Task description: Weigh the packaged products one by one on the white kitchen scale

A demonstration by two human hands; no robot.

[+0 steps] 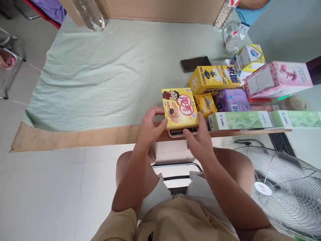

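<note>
A yellow snack box (180,108) with a cartoon child and red lettering lies near the table's front edge. My left hand (151,126) grips its left side, thumb and fingers against the edge. On the opposite side, my right hand (200,139) holds the box's right front corner between thumb and fingers. Under the box a dark object with a white rim (177,134) sticks out at the front; most of it is hidden. Right beside the box sits a small yellow packet (207,105), and behind it a yellow "COME ON" carton (213,79).
Purple tissue pack (232,100), pink box (278,78) and green-white boxes (240,120) crowd the right side. A black phone (195,63) lies behind them, and clear bottles (231,36) stand farther back. Cardboard (163,10) borders the far edge. A floor fan (283,187) stands at lower right.
</note>
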